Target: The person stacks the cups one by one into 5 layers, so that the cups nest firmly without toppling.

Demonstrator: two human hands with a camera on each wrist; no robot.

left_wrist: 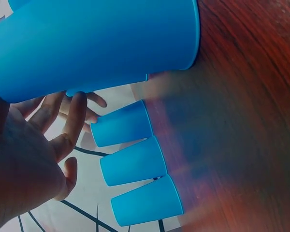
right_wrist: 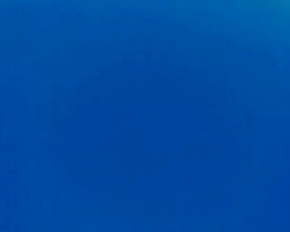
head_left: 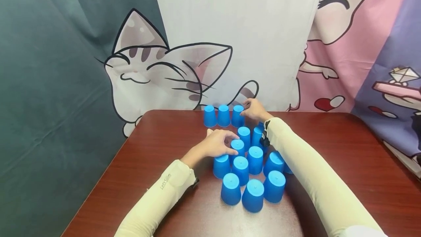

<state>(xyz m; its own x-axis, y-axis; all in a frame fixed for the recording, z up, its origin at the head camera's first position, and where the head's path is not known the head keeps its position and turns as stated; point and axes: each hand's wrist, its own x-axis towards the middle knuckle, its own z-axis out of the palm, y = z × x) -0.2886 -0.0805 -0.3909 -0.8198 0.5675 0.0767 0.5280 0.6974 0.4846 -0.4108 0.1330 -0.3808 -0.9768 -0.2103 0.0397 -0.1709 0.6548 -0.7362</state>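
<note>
Many upside-down blue plastic cups stand on the table in the head view. My left hand (head_left: 218, 143) curves round a blue cup (head_left: 237, 145) in the middle of the group, thumb on the near side, fingers on the far side. In the left wrist view a large blue cup (left_wrist: 111, 43) hides part of those fingers. At the back, my right hand (head_left: 255, 109) has its fingertips at the right side of the end cup (head_left: 238, 117) in a row of three. In the left wrist view one of its fingers stands off that cup. Only blurred blue fills the right wrist view.
Several more cups (head_left: 254, 195) stand close together in front of and right of my left hand. My right sleeve (head_left: 306, 160) passes over some and partly hides them. A cartoon cat backdrop (head_left: 154, 72) hangs behind the brown table (head_left: 158, 145).
</note>
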